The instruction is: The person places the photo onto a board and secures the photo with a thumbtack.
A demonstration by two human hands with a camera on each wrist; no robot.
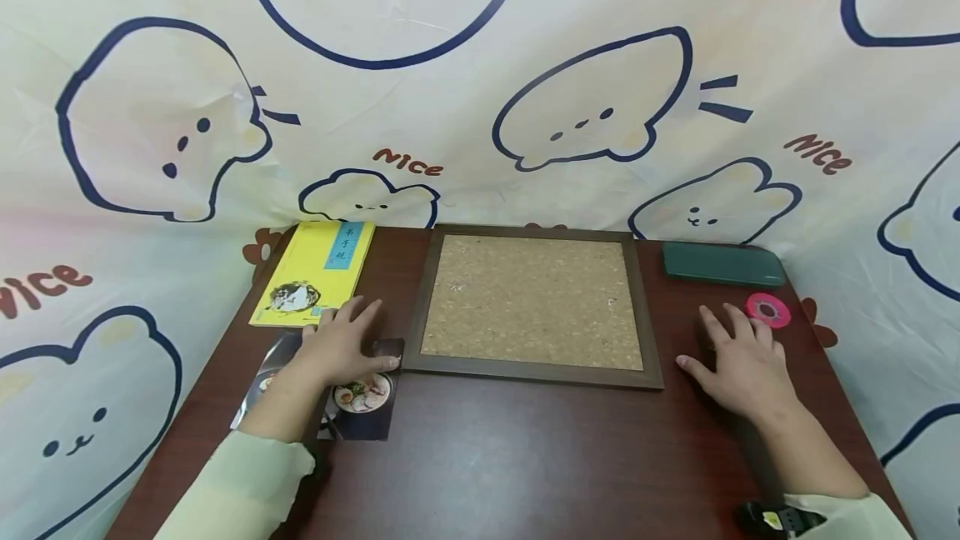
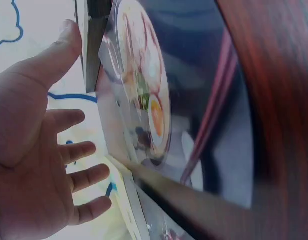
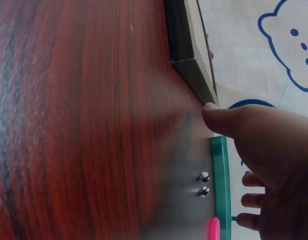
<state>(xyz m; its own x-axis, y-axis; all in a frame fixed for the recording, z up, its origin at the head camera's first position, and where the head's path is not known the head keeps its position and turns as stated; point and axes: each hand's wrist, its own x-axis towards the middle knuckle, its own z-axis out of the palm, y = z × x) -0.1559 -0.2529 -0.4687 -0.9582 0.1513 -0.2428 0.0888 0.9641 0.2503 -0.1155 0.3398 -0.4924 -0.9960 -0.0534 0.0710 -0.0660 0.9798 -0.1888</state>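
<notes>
A cork board [image 1: 532, 298] in a dark brown frame lies between my two hands. My left hand [image 1: 341, 352] is spread over the glossy food photos, its thumb near the board's left front corner. One photo [image 1: 362, 415] shows a bowl with egg, seen larger in the left wrist view. The fingers reach the front edge of a yellow book [image 1: 318, 273]. My right hand [image 1: 746, 369], holding nothing, is right of the board with fingers loosely spread, near a pink ring-shaped object [image 1: 768, 310]. Two small shiny metal pieces [image 3: 204, 184] sit by it in the right wrist view.
A dark green case [image 1: 722, 265] lies at the back right of the brown table [image 1: 510, 465]. Behind and at both sides hangs a pale cloth [image 1: 465, 107] with cartoon outlines. Another photo [image 1: 262, 377] lies partly under the left forearm.
</notes>
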